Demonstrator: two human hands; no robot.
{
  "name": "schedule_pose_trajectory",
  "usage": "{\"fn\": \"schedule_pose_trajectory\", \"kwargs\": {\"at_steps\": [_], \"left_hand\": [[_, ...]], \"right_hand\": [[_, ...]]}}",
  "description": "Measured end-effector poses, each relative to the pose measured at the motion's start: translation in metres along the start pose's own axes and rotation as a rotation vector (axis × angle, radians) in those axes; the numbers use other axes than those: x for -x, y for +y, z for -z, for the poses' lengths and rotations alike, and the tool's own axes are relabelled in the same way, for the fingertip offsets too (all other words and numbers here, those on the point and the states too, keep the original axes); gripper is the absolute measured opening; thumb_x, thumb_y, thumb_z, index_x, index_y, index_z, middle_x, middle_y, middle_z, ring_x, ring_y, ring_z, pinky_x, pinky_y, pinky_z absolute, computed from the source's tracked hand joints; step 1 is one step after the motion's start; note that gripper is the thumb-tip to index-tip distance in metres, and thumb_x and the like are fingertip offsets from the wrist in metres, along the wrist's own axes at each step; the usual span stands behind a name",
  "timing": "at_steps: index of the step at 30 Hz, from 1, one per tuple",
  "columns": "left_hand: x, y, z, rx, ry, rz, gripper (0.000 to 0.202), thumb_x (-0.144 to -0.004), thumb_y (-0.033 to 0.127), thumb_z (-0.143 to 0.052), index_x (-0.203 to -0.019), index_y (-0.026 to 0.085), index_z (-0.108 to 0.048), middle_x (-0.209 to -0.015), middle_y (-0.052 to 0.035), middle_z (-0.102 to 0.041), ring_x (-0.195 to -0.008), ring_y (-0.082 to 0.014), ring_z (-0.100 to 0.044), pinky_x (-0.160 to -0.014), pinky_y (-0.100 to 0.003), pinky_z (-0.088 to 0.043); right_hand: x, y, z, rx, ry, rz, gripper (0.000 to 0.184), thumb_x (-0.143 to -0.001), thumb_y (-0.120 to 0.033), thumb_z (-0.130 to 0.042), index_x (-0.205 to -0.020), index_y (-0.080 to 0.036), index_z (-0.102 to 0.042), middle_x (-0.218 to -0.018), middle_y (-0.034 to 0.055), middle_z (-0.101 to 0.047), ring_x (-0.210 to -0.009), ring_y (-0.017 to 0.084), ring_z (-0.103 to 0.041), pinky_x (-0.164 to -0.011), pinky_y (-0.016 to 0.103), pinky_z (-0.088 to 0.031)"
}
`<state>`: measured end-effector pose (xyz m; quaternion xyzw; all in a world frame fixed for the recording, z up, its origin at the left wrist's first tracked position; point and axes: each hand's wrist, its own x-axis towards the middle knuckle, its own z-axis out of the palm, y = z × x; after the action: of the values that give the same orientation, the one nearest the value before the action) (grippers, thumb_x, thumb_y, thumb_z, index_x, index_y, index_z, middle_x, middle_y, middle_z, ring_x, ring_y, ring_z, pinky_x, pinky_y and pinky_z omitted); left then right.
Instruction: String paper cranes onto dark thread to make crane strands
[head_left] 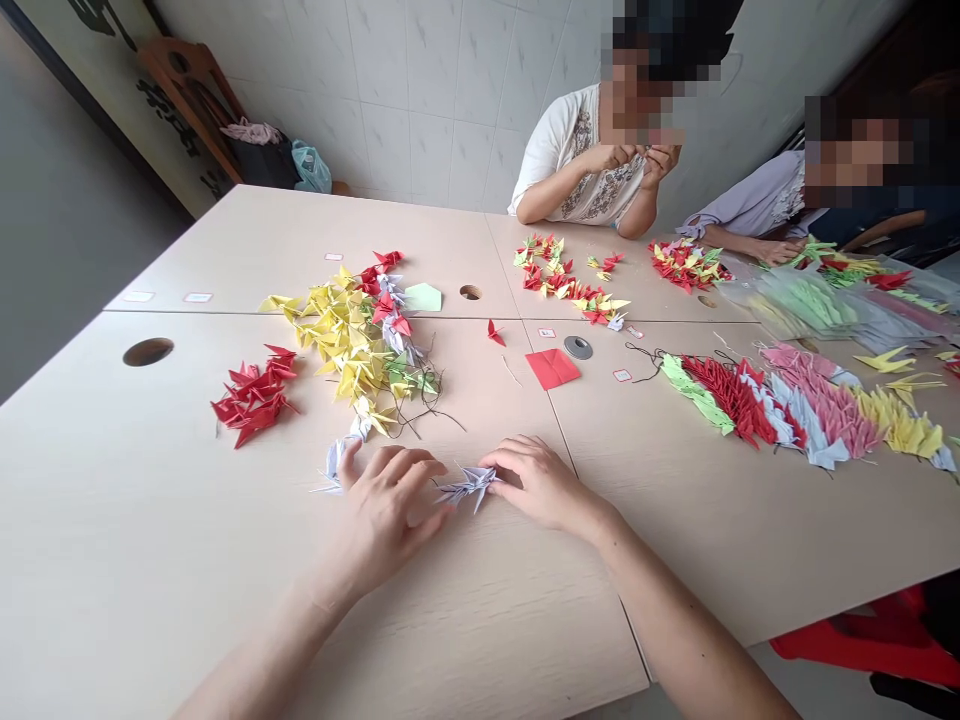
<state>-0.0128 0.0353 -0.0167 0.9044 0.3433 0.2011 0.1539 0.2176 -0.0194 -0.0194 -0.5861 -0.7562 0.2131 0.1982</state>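
My right hand point(536, 480) pinches the right end of a small bunch of pale lilac paper cranes point(471, 486) on the table. My left hand point(394, 490) hovers just left of that bunch, fingers curved and apart, with nothing seen in its grasp. Beyond its knuckles lie more pale lilac cranes point(335, 462), partly hidden by the hand. Farther back are a heap of yellow paper cranes point(337, 340), some green cranes point(409, 375) with dark thread around them, and a pile of red paper cranes point(256, 395) to the left.
A red paper square point(553, 369) lies near a grey metal ring point(578, 347). Strung rows of folded cranes point(795, 405) and plastic bags point(817, 300) occupy the right side. Two people sit across the table point(187, 560), one holding something small in both hands. Round holes point(148, 352) pierce the tabletop.
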Motion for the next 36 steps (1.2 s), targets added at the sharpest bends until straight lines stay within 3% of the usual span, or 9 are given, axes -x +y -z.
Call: {"fn": "schedule_pose_trajectory", "kwargs": {"at_steps": [4, 9, 15, 27, 36], "left_hand": [[-0.005, 0.005, -0.011, -0.008, -0.039, -0.033, 0.016, -0.088, 0.034, -0.061, -0.104, 0.033, -0.06, -0.101, 0.0025, -0.071, -0.099, -0.0222, -0.06, -0.107, -0.054, -0.008], [-0.006, 0.001, -0.015, 0.002, -0.021, -0.007, 0.007, -0.091, 0.03, -0.057, -0.096, 0.031, -0.062, -0.086, 0.0058, -0.072, -0.091, -0.0181, -0.062, -0.107, -0.052, -0.009], [-0.005, -0.002, -0.015, 0.018, -0.033, 0.016, 0.007, -0.088, 0.026, -0.061, -0.093, 0.03, -0.063, -0.086, 0.0048, -0.073, -0.091, -0.0185, -0.062, -0.108, -0.052, -0.007], [-0.007, -0.001, -0.012, 0.042, -0.075, 0.041, 0.009, -0.09, 0.031, -0.057, -0.09, 0.029, -0.065, -0.087, 0.0015, -0.074, -0.092, -0.0194, -0.061, -0.108, -0.055, -0.007], [-0.003, -0.004, -0.008, 0.056, -0.156, 0.082, 0.025, -0.083, 0.028, -0.065, -0.108, 0.031, -0.063, -0.093, -0.0017, -0.073, -0.098, -0.0237, -0.061, -0.106, -0.058, -0.011]], "right_hand": [[0.001, 0.0, -0.002, -0.032, 0.003, -0.016, 0.013, -0.084, -0.02, -0.069, -0.096, -0.023, -0.066, -0.09, 0.0002, -0.068, -0.089, 0.018, -0.059, -0.081, 0.032, -0.041], [0.004, -0.006, 0.001, -0.135, 0.033, 0.022, 0.041, -0.079, -0.017, -0.072, -0.116, -0.025, -0.057, -0.108, 0.0016, -0.065, -0.098, 0.018, -0.059, -0.089, 0.033, -0.041], [0.003, -0.008, -0.006, -0.125, 0.094, 0.081, 0.012, -0.086, -0.014, -0.063, -0.095, -0.022, -0.061, -0.096, 0.0003, -0.066, -0.092, 0.016, -0.058, -0.084, 0.03, -0.039], [0.001, -0.008, -0.01, -0.086, 0.12, 0.094, 0.015, -0.084, -0.006, -0.058, -0.087, -0.021, -0.059, -0.085, -0.0002, -0.066, -0.082, 0.015, -0.056, -0.079, 0.03, -0.038], [0.003, -0.007, -0.01, -0.101, 0.123, 0.104, 0.016, -0.084, -0.006, -0.06, -0.089, -0.021, -0.059, -0.087, 0.0002, -0.066, -0.084, 0.016, -0.056, -0.081, 0.03, -0.038]]}}
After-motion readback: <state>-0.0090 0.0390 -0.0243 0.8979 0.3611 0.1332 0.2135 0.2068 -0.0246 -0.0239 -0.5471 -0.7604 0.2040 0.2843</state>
